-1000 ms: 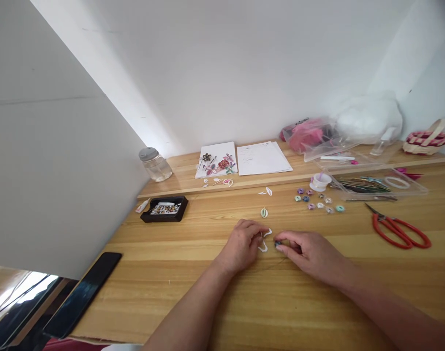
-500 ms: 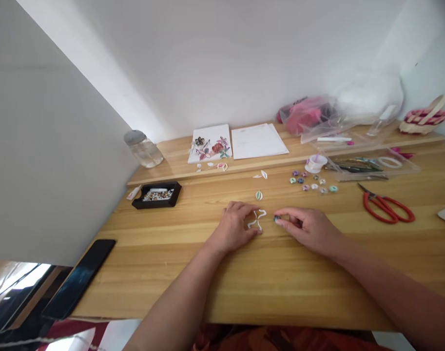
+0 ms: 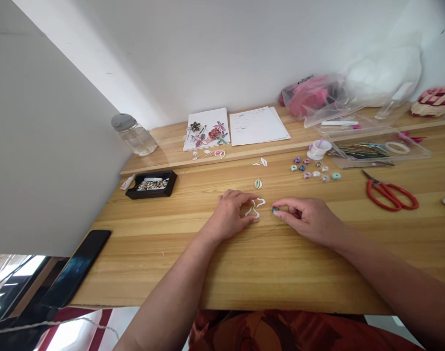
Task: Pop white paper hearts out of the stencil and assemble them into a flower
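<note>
My left hand (image 3: 230, 214) rests on the wooden table, thumb and forefinger curved around a white flower-shaped cutout (image 3: 259, 202) with its fingertips at the edges. Part of that cutout is hidden by the fingers. Just to its right, my right hand (image 3: 310, 219) pinches a small dark bobbin of thread (image 3: 275, 209) between thumb and forefinger. A faint strand seems to trail below the bobbin. Beyond the hands lies a round white piece with a green leaf shape (image 3: 258, 183), and farther back are small white leaf-shaped cutouts (image 3: 263, 162).
Several coloured bobbins (image 3: 302, 167) and a white spool (image 3: 319, 150) lie at right, near red-handled scissors (image 3: 392, 195). A black bead tray (image 3: 151, 185) and a phone (image 3: 81, 263) are at left. Paper sheets (image 3: 259, 127) and a water bottle (image 3: 136, 138) occupy the raised shelf.
The view has tilted slightly, so the table sits higher in the picture. Both hands keep nearly the same pose, the right one still pinching the bobbin.
</note>
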